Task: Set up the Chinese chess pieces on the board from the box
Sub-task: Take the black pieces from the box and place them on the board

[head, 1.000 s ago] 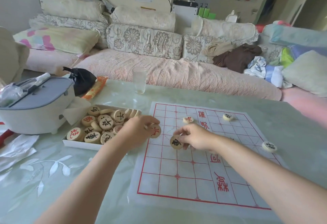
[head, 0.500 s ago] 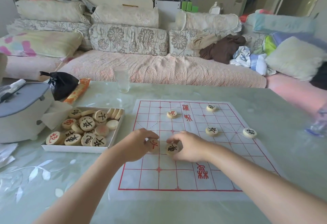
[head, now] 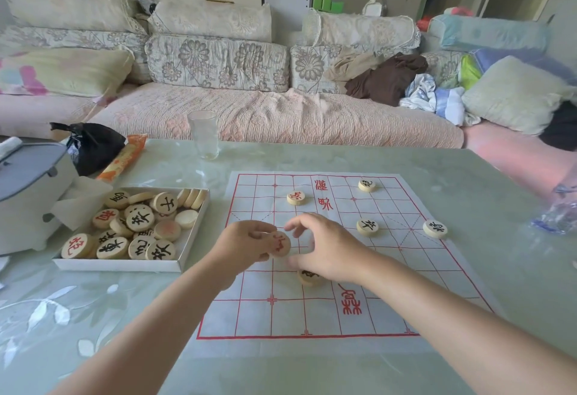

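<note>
Placement, centre frame: left hand (head: 246, 246) pinches a red piece (head: 280, 245) above the board (head: 390, 301). Right hand (head: 327, 251), fingers loose, holds nothing over a black piece (head: 307, 277). Box (head: 125, 265), middle left, looks mostly full. Next, the red one needs its point.

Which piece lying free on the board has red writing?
The far-left piece, nearest the glass; the others lying there carry black characters.

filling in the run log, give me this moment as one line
left hand: holds red piece | right hand: open over black piece on board | box: holds many pieces
</note>
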